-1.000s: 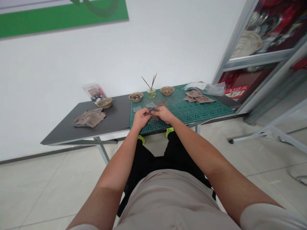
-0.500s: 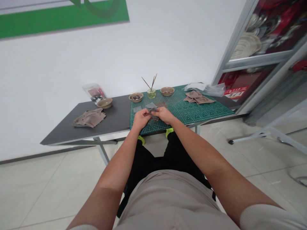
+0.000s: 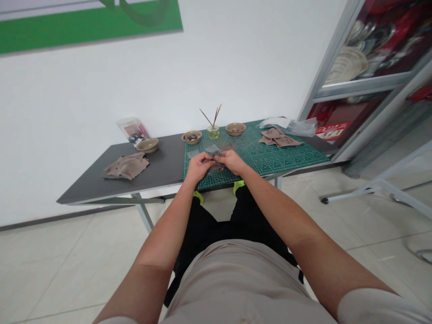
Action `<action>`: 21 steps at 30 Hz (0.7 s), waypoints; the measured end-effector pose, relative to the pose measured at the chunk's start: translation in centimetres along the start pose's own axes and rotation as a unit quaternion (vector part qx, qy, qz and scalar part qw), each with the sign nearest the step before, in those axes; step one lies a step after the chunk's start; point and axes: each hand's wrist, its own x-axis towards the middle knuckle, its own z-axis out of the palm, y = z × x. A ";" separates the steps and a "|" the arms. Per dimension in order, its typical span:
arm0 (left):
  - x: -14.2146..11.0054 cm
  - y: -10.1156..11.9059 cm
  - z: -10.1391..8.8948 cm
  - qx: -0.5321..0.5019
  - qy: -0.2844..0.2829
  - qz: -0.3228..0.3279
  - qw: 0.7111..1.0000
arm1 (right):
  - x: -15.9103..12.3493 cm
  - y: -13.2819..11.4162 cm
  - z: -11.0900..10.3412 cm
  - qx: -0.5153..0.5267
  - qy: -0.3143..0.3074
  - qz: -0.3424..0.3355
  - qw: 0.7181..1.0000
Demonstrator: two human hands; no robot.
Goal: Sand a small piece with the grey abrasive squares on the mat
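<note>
Facing green cutting mat point(image 3: 270, 155); grey table point(image 3: 148, 180)

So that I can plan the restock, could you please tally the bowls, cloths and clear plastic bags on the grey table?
Shallow tan bowls: 3
Crumpled tan cloths: 2
Clear plastic bags: 2
Total: 7

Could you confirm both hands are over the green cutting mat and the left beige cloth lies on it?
No: the head view shows the beige cloth on the grey tabletop, left of the green cutting mat; both hands are over it.
</note>
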 end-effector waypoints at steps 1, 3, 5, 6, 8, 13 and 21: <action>0.1 -0.1 0.0 -0.016 -0.001 -0.002 1.000 | 0.0 0.0 -0.1 0.006 0.007 0.000 1.000; 0.1 -0.4 0.0 -0.043 0.002 -0.001 0.999 | 0.0 0.0 -0.2 0.022 0.022 -0.001 1.000; 0.2 -0.7 0.1 -0.056 0.006 0.002 0.998 | 0.0 0.0 -0.2 0.032 0.030 0.000 0.999; 0.2 -0.8 0.2 -0.060 0.006 0.000 0.998 | -0.1 0.0 -0.3 0.032 0.030 0.000 0.999; 0.2 -0.8 0.3 -0.054 0.001 -0.008 0.998 | -0.1 0.0 -0.2 0.023 0.025 -0.003 0.999; 0.0 -0.5 0.2 0.024 -0.004 0.005 1.000 | -0.1 -0.1 -0.3 -0.028 -0.009 -0.002 1.000; 0.0 -0.3 0.2 0.003 -0.005 -0.013 1.000 | 0.0 -0.1 -0.3 -0.012 -0.015 -0.003 1.000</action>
